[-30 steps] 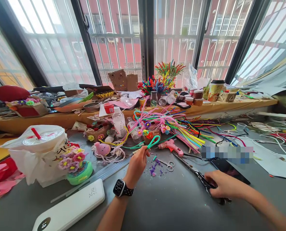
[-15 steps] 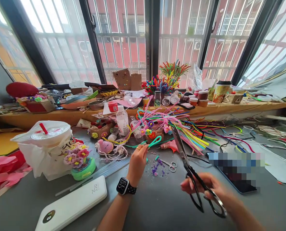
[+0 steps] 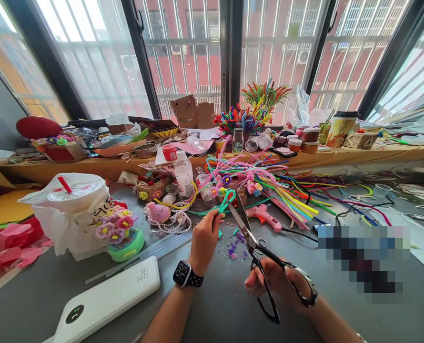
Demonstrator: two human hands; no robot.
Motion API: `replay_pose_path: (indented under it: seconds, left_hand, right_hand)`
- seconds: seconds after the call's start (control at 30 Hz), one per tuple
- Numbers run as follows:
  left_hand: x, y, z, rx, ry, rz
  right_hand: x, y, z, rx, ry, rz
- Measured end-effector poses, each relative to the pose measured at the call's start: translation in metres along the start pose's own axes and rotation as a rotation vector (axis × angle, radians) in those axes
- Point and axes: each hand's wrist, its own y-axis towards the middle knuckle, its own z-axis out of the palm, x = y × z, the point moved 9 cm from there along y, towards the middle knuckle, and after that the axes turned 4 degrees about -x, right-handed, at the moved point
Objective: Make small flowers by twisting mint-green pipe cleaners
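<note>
My left hand, with a watch on its wrist, pinches a turquoise pipe cleaner bent into a loop. Large black-handled scissors are in my right hand, their blades spread and the tips close to the loop. Whether a blade touches the loop I cannot tell. Below the blades lie purple and turquoise fuzzy clippings. Small scissors rest there, mostly hidden behind the large pair. A pink glue gun lies just beyond the blades.
A bundle of colourful pipe cleaners spreads across the back. On the left stand a bagged drink cup, a potted fuzzy flower and a white power bank. A blurred-out phone lies right. Clear sticks lie near my left wrist.
My right hand has brought the large scissors left towards the loop, and their blades have spread apart. My left hand still pinches the pipe cleaner. The view has shifted slightly.
</note>
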Motion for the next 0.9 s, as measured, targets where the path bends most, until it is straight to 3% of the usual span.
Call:
replay_pose_path:
  seconds: [0.17,0.37,0.5,0.6,0.67,0.9]
  left_hand:
    - [-0.02,-0.007,0.008,0.082,-0.111,0.124]
    - [-0.033,-0.014,0.022,0.204,-0.085,0.179]
    - [-0.026,-0.01,0.029,0.317,-0.23,0.084]
    - [-0.015,-0.012,0.043,0.54,-0.359,-0.032]
    - [-0.01,-0.014,0.046,0.626,-0.357,-0.058]
    - [-0.007,-0.008,0.038,0.546,-0.137,0.022]
  right_hand:
    - [0.012,0.0,0.003,-0.031,0.037,-0.059]
    - [0.024,-0.002,-0.006,-0.08,0.069,-0.167]
    - [0.029,-0.003,-0.009,-0.103,0.025,-0.183]
    - [0.036,-0.005,-0.011,-0.113,-0.004,-0.209]
    - [0.039,-0.007,-0.014,-0.136,-0.009,-0.223]
    - [0.042,-0.009,-0.019,-0.134,-0.065,-0.268]
